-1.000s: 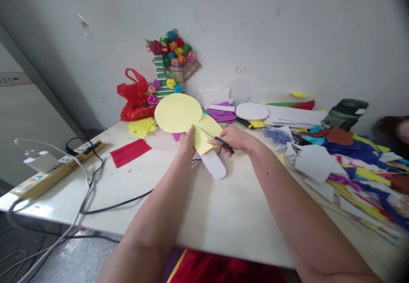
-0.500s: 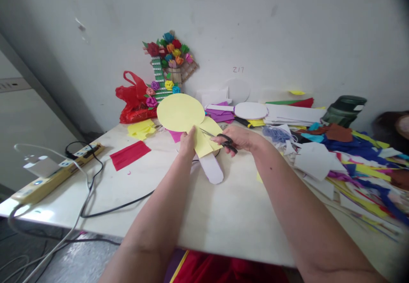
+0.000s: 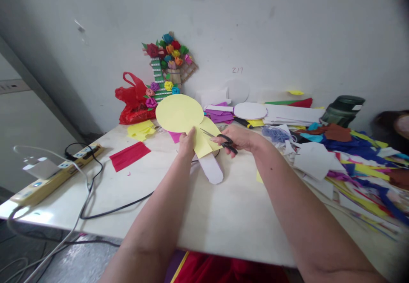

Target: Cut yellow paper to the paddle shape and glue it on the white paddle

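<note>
My left hand [image 3: 188, 141] grips a sheet of yellow paper [image 3: 179, 113] near its middle, thumb on top. The sheet has a rounded oval end to the upper left, a partly cut-off flap to its right and a strip running down. My right hand [image 3: 237, 138] is closed around black-handled scissors [image 3: 226, 141], their blades pointing left at the yellow paper beside my left thumb. Below the yellow paper, a white paddle-shaped handle piece [image 3: 211, 170] with a purple edge pokes out; the rest of it is hidden.
Red folded paper [image 3: 130, 156] and a power strip [image 3: 60, 175] with cables lie left. A red plastic bag [image 3: 132, 99] and paper-flower craft [image 3: 172, 57] stand behind. A white paddle cutout [image 3: 250, 111], a dark green bottle [image 3: 342, 109] and coloured scraps [image 3: 361, 168] lie right.
Hands, scissors and yellow paper hold almost the same position. The whole view has shifted very slightly.
</note>
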`<state>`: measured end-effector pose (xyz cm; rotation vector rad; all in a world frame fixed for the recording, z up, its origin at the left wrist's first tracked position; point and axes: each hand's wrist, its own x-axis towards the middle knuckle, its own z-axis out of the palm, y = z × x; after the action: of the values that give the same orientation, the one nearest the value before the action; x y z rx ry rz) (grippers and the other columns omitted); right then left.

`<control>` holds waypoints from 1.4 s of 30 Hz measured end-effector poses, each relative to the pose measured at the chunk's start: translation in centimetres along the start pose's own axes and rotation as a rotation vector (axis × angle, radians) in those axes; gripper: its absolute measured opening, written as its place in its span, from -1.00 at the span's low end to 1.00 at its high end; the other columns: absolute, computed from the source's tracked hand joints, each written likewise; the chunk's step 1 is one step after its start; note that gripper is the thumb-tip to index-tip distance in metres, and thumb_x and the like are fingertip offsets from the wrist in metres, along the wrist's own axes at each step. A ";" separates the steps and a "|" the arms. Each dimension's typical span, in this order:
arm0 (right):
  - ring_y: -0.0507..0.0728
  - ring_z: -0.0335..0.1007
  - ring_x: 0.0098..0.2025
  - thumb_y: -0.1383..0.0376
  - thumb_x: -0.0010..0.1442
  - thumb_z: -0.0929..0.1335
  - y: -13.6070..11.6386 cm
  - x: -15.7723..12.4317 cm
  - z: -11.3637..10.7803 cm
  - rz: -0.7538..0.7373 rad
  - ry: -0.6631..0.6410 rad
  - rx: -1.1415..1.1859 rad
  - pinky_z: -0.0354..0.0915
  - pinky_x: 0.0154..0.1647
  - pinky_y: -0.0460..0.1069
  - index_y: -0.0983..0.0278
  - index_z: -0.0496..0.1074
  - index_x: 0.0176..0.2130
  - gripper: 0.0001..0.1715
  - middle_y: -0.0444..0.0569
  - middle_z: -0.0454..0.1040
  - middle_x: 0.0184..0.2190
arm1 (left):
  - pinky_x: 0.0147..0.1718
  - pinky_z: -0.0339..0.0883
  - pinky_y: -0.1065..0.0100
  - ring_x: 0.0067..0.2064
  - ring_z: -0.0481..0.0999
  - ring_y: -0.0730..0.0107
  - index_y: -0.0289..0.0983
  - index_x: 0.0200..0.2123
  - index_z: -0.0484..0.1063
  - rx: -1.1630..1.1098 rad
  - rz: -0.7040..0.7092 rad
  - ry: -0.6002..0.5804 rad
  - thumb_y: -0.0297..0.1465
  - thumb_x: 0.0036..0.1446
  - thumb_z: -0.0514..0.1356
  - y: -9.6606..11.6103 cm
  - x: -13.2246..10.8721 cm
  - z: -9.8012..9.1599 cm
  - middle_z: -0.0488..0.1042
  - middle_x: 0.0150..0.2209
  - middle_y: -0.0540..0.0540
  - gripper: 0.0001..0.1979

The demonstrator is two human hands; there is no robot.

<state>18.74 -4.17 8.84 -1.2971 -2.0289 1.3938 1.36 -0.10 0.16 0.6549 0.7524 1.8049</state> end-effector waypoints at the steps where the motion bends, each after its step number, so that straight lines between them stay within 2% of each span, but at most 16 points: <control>1: -0.03 0.22 -0.76 -0.09 -0.18 0.41 0.1 0.1 0.0 -0.006 -0.008 0.007 0.06 -0.78 -0.14 0.32 0.24 -0.56 -0.45 -0.06 0.37 -0.74 | -0.03 0.28 0.16 -0.05 0.45 0.14 -0.34 -0.29 0.41 -0.003 -0.001 0.001 -0.46 -0.05 0.24 0.1 -0.1 0.1 0.51 -0.20 -0.25 -0.81; 7: -0.03 0.22 -0.76 -0.10 -0.19 0.41 0.5 0.5 0.0 -0.005 -0.041 -0.001 -0.03 -0.80 -0.16 0.33 0.26 -0.53 -0.44 -0.05 0.37 -0.74 | -0.03 0.28 0.16 -0.05 0.45 0.14 -0.34 -0.32 0.41 -0.007 -0.024 0.015 -0.49 -0.06 0.24 0.2 -0.2 0.2 0.52 -0.23 -0.25 -0.84; 18: -0.05 0.20 -0.77 -0.11 -0.19 0.41 -0.1 0.1 0.3 -0.001 -0.021 -0.042 -0.11 -0.80 -0.17 0.33 0.23 -0.56 -0.42 -0.05 0.37 -0.75 | -0.06 0.31 0.14 -0.08 0.46 0.09 -0.38 -0.33 0.42 0.043 -0.013 -0.011 -0.46 -0.10 0.27 0.0 0.0 -0.2 0.51 -0.25 -0.29 -0.81; 33: -0.03 0.22 -0.77 -0.05 -0.17 0.43 -0.2 0.1 0.7 0.033 -0.014 0.014 0.12 -0.79 -0.16 0.33 0.24 -0.57 -0.47 -0.11 0.32 -0.79 | -0.15 0.37 0.17 -0.18 0.51 0.14 -0.37 -0.28 0.38 0.031 0.009 0.089 -0.48 -0.05 0.20 0.1 0.0 0.0 0.50 -0.20 -0.28 -0.81; 37: -0.04 0.21 -0.78 -0.05 -0.16 0.43 -0.1 0.1 0.8 0.008 -0.008 0.053 0.13 -0.80 -0.17 0.33 0.23 -0.59 -0.47 -0.11 0.31 -0.80 | -0.17 0.38 0.19 -0.19 0.51 0.15 -0.36 -0.27 0.37 0.019 0.004 0.072 -0.48 -0.06 0.22 -0.1 0.2 0.0 0.51 -0.24 -0.26 -0.78; 42: -0.04 0.23 -0.76 -0.05 -0.14 0.42 0.9 1.1 0.5 -0.032 0.006 0.142 0.20 -0.76 -0.16 0.34 0.27 -0.51 -0.48 -0.11 0.35 -0.75 | -0.14 0.36 0.19 -0.19 0.52 0.18 -0.35 -0.28 0.37 -0.013 -0.021 0.068 -0.48 -0.05 0.22 -0.3 0.1 0.2 0.51 -0.27 -0.24 -0.80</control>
<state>18.28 -3.46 7.63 -1.2025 -1.8999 1.4881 1.69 0.10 0.05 0.5779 0.7893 1.8190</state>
